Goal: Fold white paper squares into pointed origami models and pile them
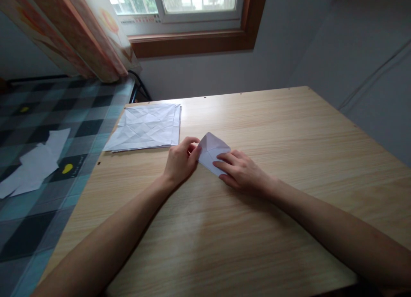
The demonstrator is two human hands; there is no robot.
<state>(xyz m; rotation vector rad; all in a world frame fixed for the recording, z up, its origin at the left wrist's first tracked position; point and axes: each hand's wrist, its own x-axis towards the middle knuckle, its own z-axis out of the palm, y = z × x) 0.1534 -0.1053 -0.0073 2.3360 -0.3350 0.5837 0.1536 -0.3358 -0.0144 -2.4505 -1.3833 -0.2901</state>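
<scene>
A small folded piece of white paper (210,149) lies on the wooden table between my hands, with crease lines across its face and a pointed top. My left hand (183,158) pinches its left corner between thumb and fingers. My right hand (239,169) rests over its right side, fingers spread and lying on the paper, the fingertips near its middle. Beyond my left hand, a stack of creased white paper sheets (147,125) lies at the table's far left corner.
The light wooden table (272,130) reaches to the wall below a window (199,1). At the left stands a bed with a checked cover (28,232), bearing loose white paper pieces (40,162). A curtain (93,35) hangs by the window; a cable (372,78) runs along the right wall.
</scene>
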